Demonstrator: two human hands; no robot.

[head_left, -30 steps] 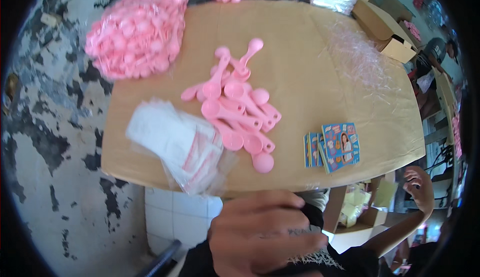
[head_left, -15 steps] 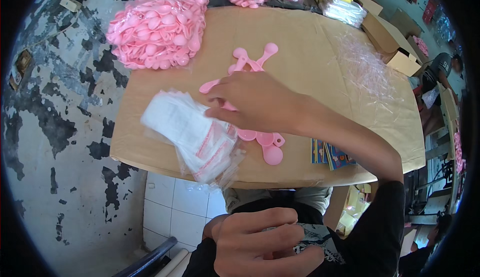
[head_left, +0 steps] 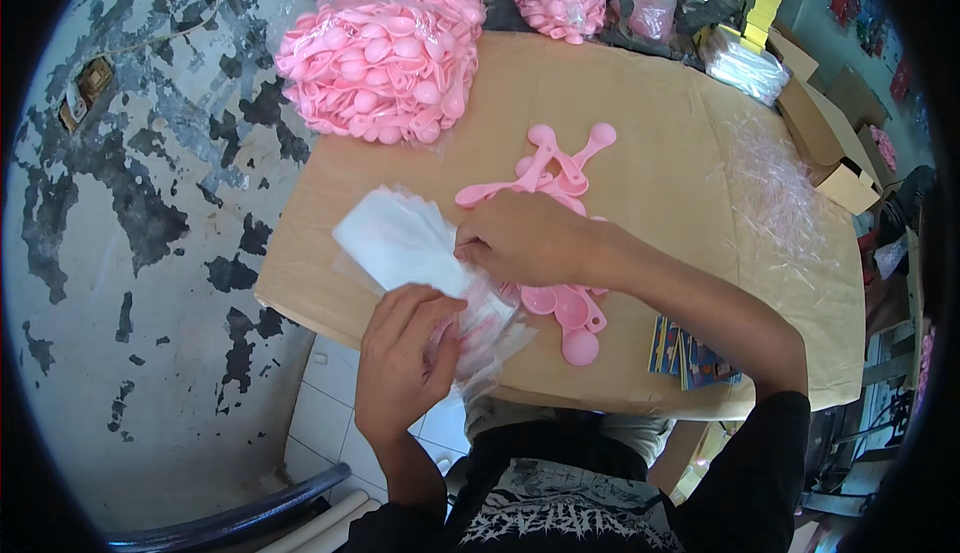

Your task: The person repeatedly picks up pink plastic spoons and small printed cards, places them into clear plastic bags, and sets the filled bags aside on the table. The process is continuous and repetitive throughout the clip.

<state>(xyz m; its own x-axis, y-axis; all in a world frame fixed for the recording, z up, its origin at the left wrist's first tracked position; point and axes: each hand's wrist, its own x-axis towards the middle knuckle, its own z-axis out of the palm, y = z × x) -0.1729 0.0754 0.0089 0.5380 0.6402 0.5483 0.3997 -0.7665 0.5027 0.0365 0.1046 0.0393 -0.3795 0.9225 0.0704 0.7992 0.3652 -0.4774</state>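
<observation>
A fanned stack of clear and white plastic bags (head_left: 400, 238) lies on the brown-papered table, its near end by the front edge. My left hand (head_left: 405, 353) curls over that near end, thumb and fingers closed on a plastic bag. At the stack's right side, my right hand (head_left: 530, 238) is closed, fingertips pinched against the bags; what they hold is hidden. Pink plastic measuring spoons (head_left: 575, 308) lie loose beyond and beside my right hand, partly covered by it.
A big bag of pink spoons (head_left: 385, 58) stands at the back left, with a smaller one (head_left: 560, 3) behind. Small printed cards (head_left: 690, 358) lie near the front edge. Clear plastic strips (head_left: 780, 193) and an open cardboard box (head_left: 820, 133) are at the right.
My left hand has gone from in front of my chest up to the near end of the bags. My right hand, previously over the spoons with fingers apart, has closed at the stack's side.
</observation>
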